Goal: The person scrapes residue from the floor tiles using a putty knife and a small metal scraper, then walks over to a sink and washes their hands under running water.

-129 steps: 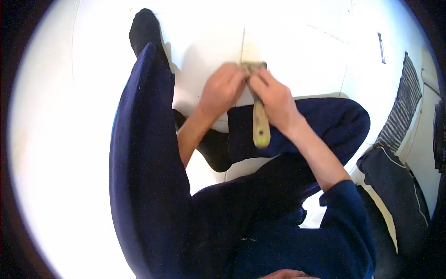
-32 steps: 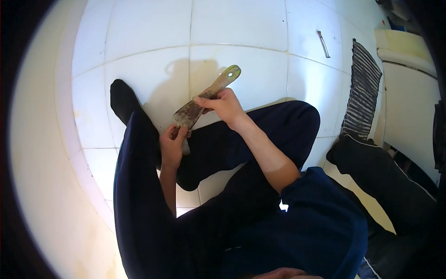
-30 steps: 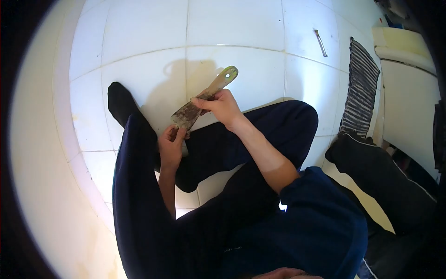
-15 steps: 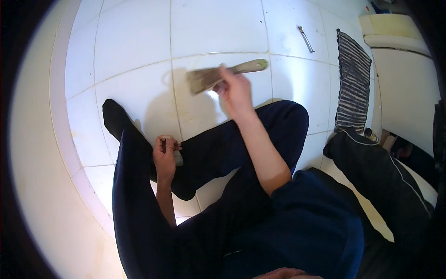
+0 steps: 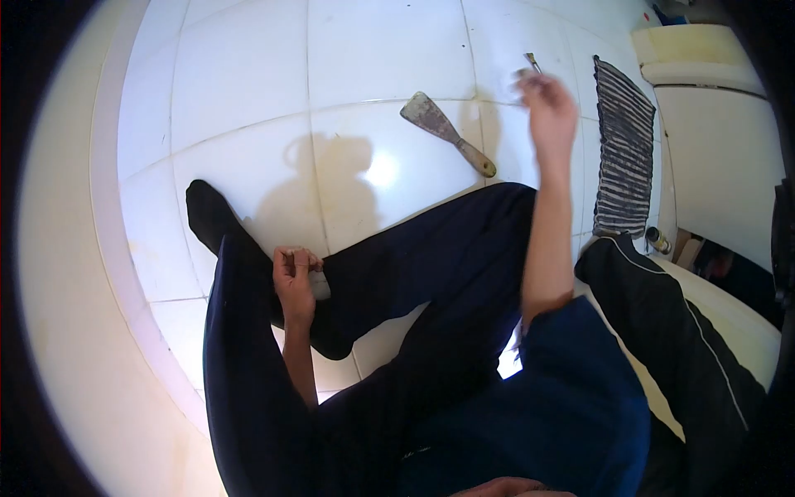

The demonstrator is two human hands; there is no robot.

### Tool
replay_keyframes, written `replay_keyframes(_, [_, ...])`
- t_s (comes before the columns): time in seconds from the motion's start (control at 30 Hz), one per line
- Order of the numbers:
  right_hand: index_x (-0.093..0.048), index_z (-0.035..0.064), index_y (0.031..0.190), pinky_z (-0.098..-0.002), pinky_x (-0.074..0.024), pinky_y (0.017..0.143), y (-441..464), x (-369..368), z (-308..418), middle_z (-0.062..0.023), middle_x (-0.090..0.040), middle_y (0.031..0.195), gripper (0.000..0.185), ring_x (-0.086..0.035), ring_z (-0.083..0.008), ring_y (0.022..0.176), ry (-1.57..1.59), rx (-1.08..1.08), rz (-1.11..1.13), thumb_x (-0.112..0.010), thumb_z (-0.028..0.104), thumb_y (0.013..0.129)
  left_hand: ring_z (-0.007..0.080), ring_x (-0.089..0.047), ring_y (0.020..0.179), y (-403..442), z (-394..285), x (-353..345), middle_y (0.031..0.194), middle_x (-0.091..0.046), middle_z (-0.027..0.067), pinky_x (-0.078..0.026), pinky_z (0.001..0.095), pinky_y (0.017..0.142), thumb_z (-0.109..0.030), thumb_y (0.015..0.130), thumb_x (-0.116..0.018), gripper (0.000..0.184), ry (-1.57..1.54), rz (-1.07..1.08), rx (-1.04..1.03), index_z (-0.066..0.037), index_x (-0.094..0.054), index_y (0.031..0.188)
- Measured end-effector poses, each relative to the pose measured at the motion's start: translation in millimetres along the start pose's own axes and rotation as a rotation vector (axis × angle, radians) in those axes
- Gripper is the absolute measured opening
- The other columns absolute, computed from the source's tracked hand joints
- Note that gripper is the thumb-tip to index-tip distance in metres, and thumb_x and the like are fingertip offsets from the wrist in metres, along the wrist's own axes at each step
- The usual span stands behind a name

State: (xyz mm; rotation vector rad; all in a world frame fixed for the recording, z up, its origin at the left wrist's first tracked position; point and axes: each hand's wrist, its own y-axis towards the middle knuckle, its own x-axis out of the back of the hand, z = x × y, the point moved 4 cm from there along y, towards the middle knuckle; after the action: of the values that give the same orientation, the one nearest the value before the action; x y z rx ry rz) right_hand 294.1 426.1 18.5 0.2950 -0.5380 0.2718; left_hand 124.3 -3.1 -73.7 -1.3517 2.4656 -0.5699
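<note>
A putty knife (image 5: pixel 447 132) with a worn, stained blade and a brownish handle lies on the white floor tiles, in front of my bent knee. My right hand (image 5: pixel 546 103) is raised to the right of it, smeared by motion, close to a thin brush (image 5: pixel 532 63) whose lower part it covers. Whether its fingers touch the brush cannot be made out. Down by my ankles, my left hand (image 5: pixel 295 277) has its fingers curled together in a pinch. A pale greyish patch shows beside those fingers, and what they hold is too small to name.
A dark striped cloth (image 5: pixel 625 149) lies on the floor at the right. Near its lower end stands a small jar (image 5: pixel 658 240), beside black trousers with a white stripe (image 5: pixel 662 306). A pale cabinet (image 5: pixel 720 149) is on the far right; a wall (image 5: pixel 66 273) runs along the left.
The putty knife, held in my right hand before, now rests on the floor. My right hand has let go and moved right, toward the brush. My left hand stays about where it was.
</note>
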Motion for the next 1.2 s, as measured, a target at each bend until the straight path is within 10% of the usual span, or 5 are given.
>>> replay_keyframes(0.1, [-0.068,-0.0012,0.113,-0.0452,-0.0501,0.094,76,20,-86,-0.0273,-0.068,0.111,0.043,-0.066,-0.0404,0.105,-0.618,0.095,-0.135,-0.067,0.029,0.084,0.0113,-0.059,0.076,-1,-7,-5,0.082,-0.064,0.0048,-0.05,0.0266,0.074,-0.01,0.099,-0.06,0.012,0.081,0.006,0.043,-0.003,-0.055,0.09])
replay_keyframes(0.27, [-0.067,-0.0001,0.111,-0.0499,-0.0489,0.095,75,-3,-197,-0.0268,-0.06,0.121,0.04,-0.06,-0.0418,0.112,-0.796,-0.229,-0.072,-0.068,0.032,0.087,0.0106,-0.064,0.081,0,-11,-2,0.087,-0.071,0.0072,-0.051,0.0257,0.077,-0.005,0.094,-0.066,0.005,0.296,0.036,0.041,0.0,-0.065,0.093])
replay_keyframes(0.37, [-0.071,-0.0041,0.093,-0.0418,-0.0533,0.083,71,-3,-158,-0.019,-0.072,0.086,0.041,-0.07,-0.0353,0.084,-0.679,-0.101,0.14,-0.072,0.036,0.085,0.0101,-0.064,0.081,3,-5,-4,0.086,-0.071,0.0067,-0.051,0.026,0.078,-0.003,0.094,-0.065,0.004,0.174,0.099,0.082,0.001,-0.066,0.094])
replay_keyframes(0.77, [-0.06,-0.0086,0.105,-0.0499,-0.0494,0.087,23,-98,-83,-0.0294,-0.059,0.113,0.039,-0.061,-0.0444,0.098,-0.901,0.188,0.558,-0.064,0.028,0.092,0.0092,-0.059,0.074,8,4,-8,0.082,-0.066,0.005,-0.048,0.0245,0.072,-0.014,0.103,-0.054,0.017,0.001,0.074,0.119,-0.002,-0.059,0.093])
replay_keyframes(1.2, [-0.063,-0.003,0.101,-0.0421,-0.052,0.079,4,-142,9,-0.0239,-0.069,0.091,0.03,-0.067,-0.0363,0.088,-0.626,0.119,0.768,-0.071,0.021,0.085,0.0102,-0.054,0.07,13,7,-5,0.073,-0.055,0.0025,-0.047,0.028,0.07,-0.023,0.106,-0.049,0.028,0.113,0.01,0.003,-0.005,-0.051,0.086])
